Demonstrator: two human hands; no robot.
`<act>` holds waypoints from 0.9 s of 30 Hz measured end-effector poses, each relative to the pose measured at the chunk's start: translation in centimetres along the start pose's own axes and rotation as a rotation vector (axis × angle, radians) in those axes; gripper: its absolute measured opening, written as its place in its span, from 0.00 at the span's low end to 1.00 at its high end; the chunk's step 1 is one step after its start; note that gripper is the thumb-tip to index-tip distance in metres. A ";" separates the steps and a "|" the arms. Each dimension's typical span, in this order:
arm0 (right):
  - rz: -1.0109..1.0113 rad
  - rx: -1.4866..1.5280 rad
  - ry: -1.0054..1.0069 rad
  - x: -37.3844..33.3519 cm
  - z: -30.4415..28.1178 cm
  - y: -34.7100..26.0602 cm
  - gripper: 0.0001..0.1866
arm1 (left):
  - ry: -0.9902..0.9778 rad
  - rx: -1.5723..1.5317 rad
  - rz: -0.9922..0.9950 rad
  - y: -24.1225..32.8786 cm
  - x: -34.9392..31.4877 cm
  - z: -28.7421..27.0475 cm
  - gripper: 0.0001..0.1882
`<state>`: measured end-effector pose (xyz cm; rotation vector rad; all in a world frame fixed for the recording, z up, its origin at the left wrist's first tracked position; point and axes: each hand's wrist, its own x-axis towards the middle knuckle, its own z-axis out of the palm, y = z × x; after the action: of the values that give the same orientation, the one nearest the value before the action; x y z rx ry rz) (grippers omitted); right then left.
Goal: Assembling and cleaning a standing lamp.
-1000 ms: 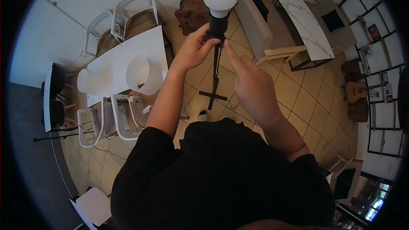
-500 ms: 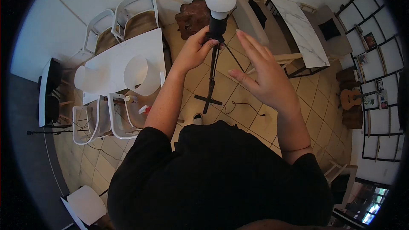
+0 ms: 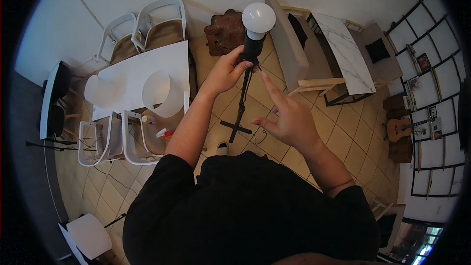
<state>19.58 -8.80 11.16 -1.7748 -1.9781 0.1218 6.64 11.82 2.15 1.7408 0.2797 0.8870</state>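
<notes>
A white round bulb point(image 3: 259, 18) sits in a black lamp socket point(image 3: 252, 48) on top of a thin black stand point(image 3: 242, 100), whose crossed feet rest on the tiles. My left hand point(image 3: 226, 72) is closed round the lower end of the socket, its thumb at the near side. My right hand point(image 3: 292, 120) holds nothing. Its index finger stretches up toward the bottom of the socket, the thumb stands apart and the other fingers are partly curled. Whether the index fingertip touches the stand, I cannot tell.
A white table point(image 3: 127, 78) at the left bears white cylinders point(image 3: 169, 103), with white chairs point(image 3: 162, 29) around it. A brown wooden stump point(image 3: 223, 34) is beyond the lamp. At the right are a beige bench point(image 3: 289, 44), a marble-topped table point(image 3: 343, 54) and a guitar point(image 3: 398, 128).
My right hand has moved in toward the socket, its index finger now stretched out and the others curling. The left hand keeps its hold. The whole view has shifted slightly, so the lamp appears lower.
</notes>
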 end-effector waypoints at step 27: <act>0.137 -0.034 0.542 -1.3 -0.1 3.6 0.31 | 0.191 0.099 0.103 -1.6 3.0 1.5 0.16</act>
<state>23.01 -9.52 9.55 -1.7317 -1.4799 -0.3188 10.09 13.09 1.83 1.7758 0.3674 1.1336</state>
